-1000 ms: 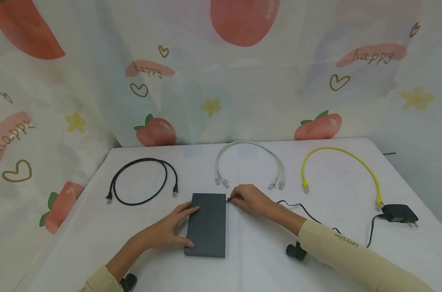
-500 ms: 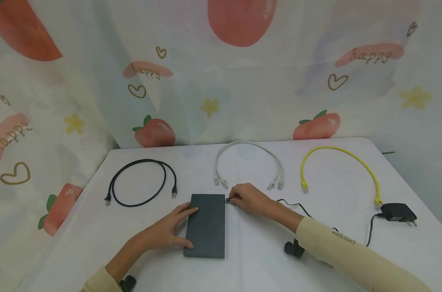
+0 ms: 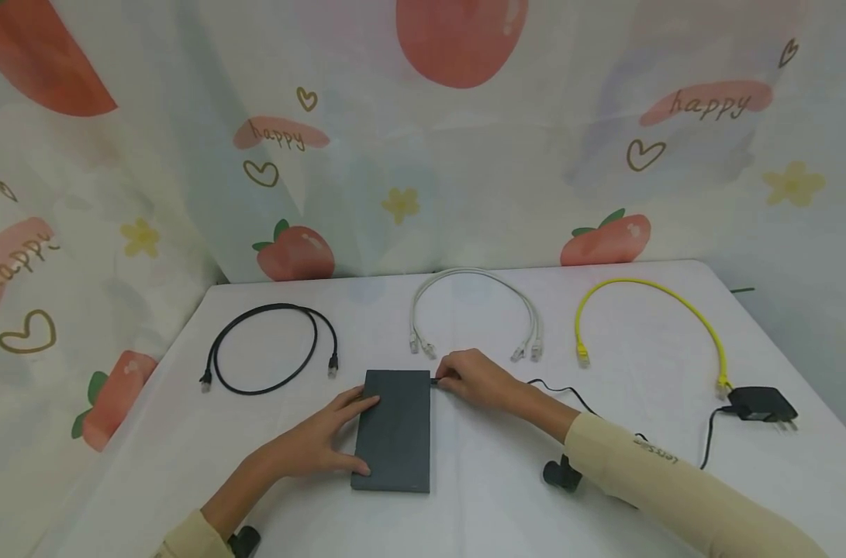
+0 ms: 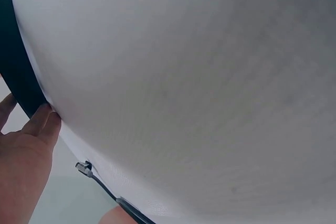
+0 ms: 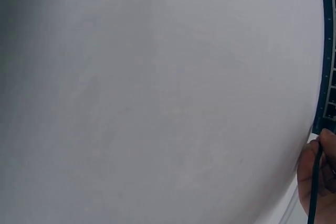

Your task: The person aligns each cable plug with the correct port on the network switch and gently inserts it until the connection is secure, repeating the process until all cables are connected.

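A dark grey network switch (image 3: pixel 395 430) lies flat on the white table, and the right wrist view shows a row of ports (image 5: pixel 331 72) along its right side. My left hand (image 3: pixel 311 446) rests on its left edge with fingers spread, the index finger and thumb touching the top. At the far end of the port side, my right hand (image 3: pixel 481 380) pinches a small black plug (image 3: pixel 434 381) against the switch. How deep the plug sits cannot be seen. Its thin black cord (image 5: pixel 315 187) runs back beneath my right arm.
A coiled black network cable (image 3: pixel 269 384) lies at left. Two pale grey network cables (image 3: pixel 474 271) curve behind the switch. A yellow network cable (image 3: pixel 649 284) lies at right, beside a black power adapter (image 3: pixel 761 403) with metal prongs. A patterned curtain (image 3: pixel 478 170) stands behind the table.
My right hand has edged slightly closer to the switch, and the bright bit of plug seen earlier is now less visible. My left hand stays in place; the head view has shifted slightly.
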{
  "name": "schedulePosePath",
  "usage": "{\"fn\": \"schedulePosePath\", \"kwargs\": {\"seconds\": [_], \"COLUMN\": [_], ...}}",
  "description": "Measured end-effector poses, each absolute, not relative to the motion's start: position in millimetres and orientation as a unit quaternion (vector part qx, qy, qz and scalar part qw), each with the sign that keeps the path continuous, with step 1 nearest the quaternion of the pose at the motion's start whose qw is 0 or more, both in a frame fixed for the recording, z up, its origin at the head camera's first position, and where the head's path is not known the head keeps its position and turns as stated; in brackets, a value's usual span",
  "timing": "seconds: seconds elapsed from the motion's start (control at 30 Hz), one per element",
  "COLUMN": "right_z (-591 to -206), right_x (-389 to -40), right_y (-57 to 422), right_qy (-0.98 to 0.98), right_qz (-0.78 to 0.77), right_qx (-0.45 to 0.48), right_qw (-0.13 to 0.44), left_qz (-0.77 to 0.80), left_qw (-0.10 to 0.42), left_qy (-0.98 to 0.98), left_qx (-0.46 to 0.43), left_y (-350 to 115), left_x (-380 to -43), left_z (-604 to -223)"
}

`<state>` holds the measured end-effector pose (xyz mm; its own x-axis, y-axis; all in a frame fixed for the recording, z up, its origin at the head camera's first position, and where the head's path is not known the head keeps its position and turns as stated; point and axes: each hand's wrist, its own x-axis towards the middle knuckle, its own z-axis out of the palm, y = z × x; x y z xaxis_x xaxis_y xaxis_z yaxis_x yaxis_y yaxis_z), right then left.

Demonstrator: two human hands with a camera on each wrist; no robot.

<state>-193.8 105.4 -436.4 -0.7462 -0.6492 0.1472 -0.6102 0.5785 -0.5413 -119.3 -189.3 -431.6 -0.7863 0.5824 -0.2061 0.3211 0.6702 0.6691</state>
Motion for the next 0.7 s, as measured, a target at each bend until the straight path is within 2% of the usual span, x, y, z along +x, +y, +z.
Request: {"fn": "schedulePosePath", "kwargs": {"seconds": [0.7], "right_z": [-434.8], "right_x": [-191.7], "right_y": [102.1], "right_qy": [0.889], "right_qz": [-0.306], "right_qx": [-0.338], "right_qw": [0.035], "left_qz": [0.326], "left_qw": [0.209], "left_qy": [0.887], "left_qx": [0.251], "left_y": [-188.9], "left_x": [-120.3], "left_z": [-433.3]}}
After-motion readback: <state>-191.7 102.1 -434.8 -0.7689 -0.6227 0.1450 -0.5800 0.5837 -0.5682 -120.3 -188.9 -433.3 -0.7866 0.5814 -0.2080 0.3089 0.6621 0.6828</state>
